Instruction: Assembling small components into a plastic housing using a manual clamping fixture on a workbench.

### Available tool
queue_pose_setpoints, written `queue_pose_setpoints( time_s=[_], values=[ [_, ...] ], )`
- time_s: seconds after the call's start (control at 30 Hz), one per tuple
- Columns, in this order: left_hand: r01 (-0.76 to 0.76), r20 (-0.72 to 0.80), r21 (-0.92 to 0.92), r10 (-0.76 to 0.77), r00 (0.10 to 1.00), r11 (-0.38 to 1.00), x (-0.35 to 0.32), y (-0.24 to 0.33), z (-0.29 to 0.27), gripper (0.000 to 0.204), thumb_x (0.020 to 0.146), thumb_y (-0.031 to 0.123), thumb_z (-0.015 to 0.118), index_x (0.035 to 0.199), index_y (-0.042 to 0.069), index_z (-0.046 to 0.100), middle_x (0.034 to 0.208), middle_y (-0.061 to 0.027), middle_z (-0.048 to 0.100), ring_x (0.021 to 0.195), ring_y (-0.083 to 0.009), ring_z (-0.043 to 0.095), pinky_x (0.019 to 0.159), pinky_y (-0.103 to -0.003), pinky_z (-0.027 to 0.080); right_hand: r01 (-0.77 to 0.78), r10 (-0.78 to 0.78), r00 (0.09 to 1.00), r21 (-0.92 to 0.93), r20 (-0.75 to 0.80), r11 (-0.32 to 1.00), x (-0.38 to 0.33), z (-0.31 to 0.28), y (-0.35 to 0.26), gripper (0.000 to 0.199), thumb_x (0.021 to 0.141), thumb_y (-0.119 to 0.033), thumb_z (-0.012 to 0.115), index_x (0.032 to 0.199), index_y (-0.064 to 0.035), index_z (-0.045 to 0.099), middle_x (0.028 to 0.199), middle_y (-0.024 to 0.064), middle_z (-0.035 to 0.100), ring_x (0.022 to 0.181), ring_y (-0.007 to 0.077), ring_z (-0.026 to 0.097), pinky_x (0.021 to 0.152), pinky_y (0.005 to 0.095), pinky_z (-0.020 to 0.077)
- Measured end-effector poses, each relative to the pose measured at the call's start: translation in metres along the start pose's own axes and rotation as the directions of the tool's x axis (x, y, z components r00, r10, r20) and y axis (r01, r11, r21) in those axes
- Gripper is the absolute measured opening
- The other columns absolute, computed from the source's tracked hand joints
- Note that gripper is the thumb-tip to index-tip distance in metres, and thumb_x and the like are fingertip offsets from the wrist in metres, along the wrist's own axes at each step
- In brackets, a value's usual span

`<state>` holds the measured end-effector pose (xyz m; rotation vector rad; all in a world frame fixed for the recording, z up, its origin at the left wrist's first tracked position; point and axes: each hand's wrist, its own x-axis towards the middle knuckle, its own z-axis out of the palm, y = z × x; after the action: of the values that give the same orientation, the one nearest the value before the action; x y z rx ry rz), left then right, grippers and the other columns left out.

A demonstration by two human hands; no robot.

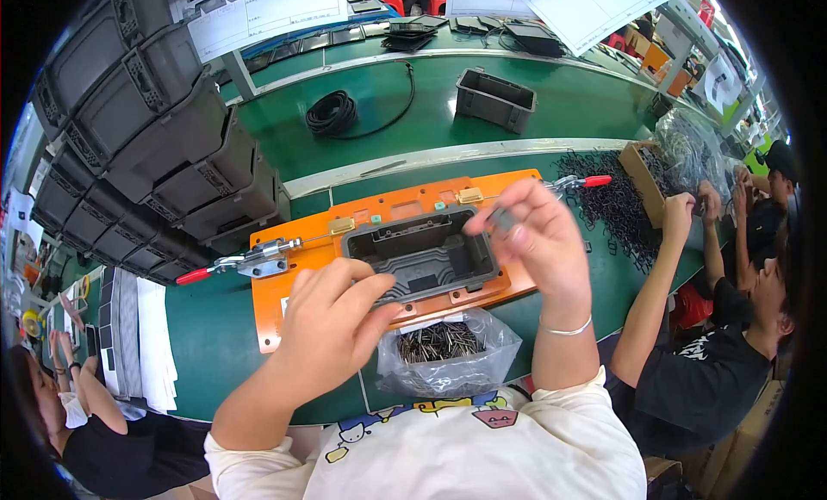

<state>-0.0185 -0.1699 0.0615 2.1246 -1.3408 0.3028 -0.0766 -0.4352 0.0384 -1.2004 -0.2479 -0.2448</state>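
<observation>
Box [448,291] sits in orange fixture [312,227], seemingly for steadiness; left hand [332,315], eight o'clock, fingers parted; right hand [547,250] pinching grey piece [501,219], two o'clock.

A dark grey rectangular plastic box [424,263], open side up, sits in the orange fixture [314,220], its ridged floor and inner walls showing. A small dark grey piece [503,219], partly hidden by fingers, is pinched in the right grip [549,242] above the box's right end.
</observation>
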Motion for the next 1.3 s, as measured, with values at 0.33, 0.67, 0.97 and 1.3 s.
queue_pose_setpoints(
  time_s=[0.33,0.67,0.97,1.3],
  values=[
    [-0.182,-0.249,-0.253,0.117,0.961,0.95,0.023,-0.001,0.039,0.031,0.071,0.003,0.073,0.1,0.005,0.065,0.084,-0.0042,0.062,0.072,-0.0198,0.058,0.064,-0.032,0.037,-0.295,0.336,0.899,-0.18,0.279,0.938,-0.01,0.038,0.005,0.029,0.091,-0.004,0.059,0.114,-0.0031,0.04,0.096,0.0089,0.062,0.079,0.0061,0.057,0.064,0.0184,0.0466],
    [0.243,0.124,-0.936,-0.408,0.905,0.253,0.018,-0.003,0.051,0.006,0.087,0.002,0.065,0.088,-0.003,0.062,0.082,-0.0015,0.06,0.07,-0.0062,0.055,0.061,-0.017,0.045,-0.146,0.138,0.987,-0.092,-0.086,0.985,-0.011,0.052,0.021,0.011,0.091,-0.002,0.059,0.101,0.0003,0.056,0.089,0.0055,0.065,0.076,0.0076,0.062,0.06,0.0193,0.0483],
    [0.386,0.38,-0.922,-0.245,0.892,-0.024,0.019,-0.017,0.036,0.007,0.086,0.001,0.064,0.092,-0.003,0.062,0.083,-0.0025,0.063,0.068,-0.0089,0.057,0.058,-0.023,0.046,-0.262,0.261,0.965,0.034,0.015,0.965,-0.009,0.045,0.021,0.012,0.089,-0.004,0.063,0.1,0.0006,0.06,0.085,0.0041,0.065,0.073,0.0062,0.06,0.06,0.0183,0.0479],
    [0.151,-0.05,-0.468,-0.196,0.979,0.87,0.017,0.001,0.035,0.023,0.072,0.008,0.074,0.09,0.003,0.061,0.081,-0.0088,0.059,0.075,-0.0293,0.059,0.071,-0.038,0.046,-0.172,0.243,0.965,-0.477,0.093,0.862,-0.008,0.042,0.016,0.032,0.074,0.001,0.077,0.102,-0.0013,0.062,0.079,-0.0002,0.06,0.073,0.0028,0.056,0.061,0.0177,0.0466]
  ],
)
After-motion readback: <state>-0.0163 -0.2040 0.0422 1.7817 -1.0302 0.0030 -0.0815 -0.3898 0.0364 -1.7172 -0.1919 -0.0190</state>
